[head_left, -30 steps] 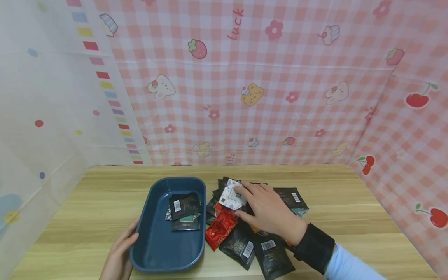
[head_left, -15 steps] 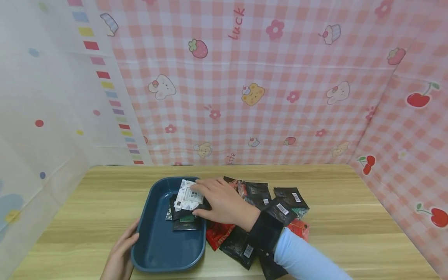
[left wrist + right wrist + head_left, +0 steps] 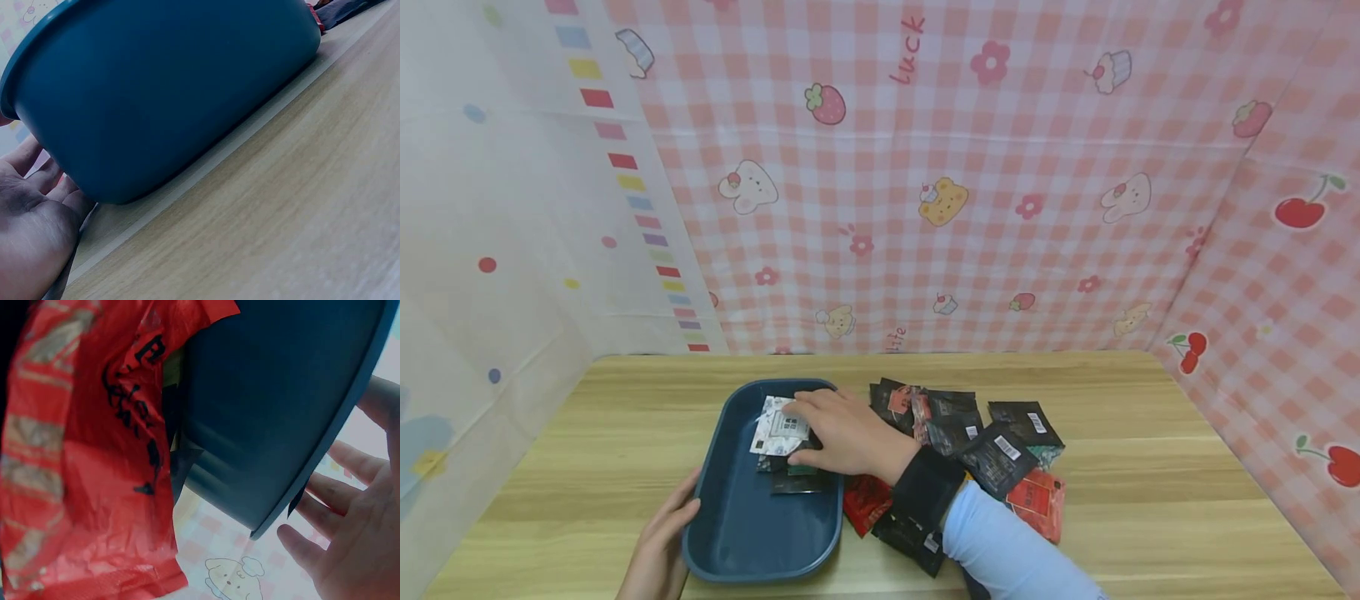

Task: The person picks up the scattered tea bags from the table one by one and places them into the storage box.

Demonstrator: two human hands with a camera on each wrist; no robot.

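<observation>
My left hand point(image 3: 658, 537) rests along the outer left wall of a deep blue plastic tray point(image 3: 756, 542), its fingers point(image 3: 59, 187) against the side in the left wrist view. Over the tray's far half, my right hand point(image 3: 850, 433) holds a white patterned sachet point(image 3: 778, 427) between fingers and thumb, palm down. Beneath it lie black and green sachets point(image 3: 797, 482), partly covered by the hand. A dark sachet corner point(image 3: 297, 501) shows beneath the right fingers in the right wrist view.
Right of the tray lies a loose pile of sachets: black ones point(image 3: 1000, 458) with barcodes, a crumpled red one point(image 3: 865, 500) and an orange-red one point(image 3: 1037, 504). The right forearm crosses over the pile. Patterned cloth point(image 3: 925, 250) walls the wooden table point(image 3: 1150, 500) at the back and sides.
My right hand has carried the white sachet leftward from the pile to above the tray, then a little further left and down. The left hand and tray stay in place.
</observation>
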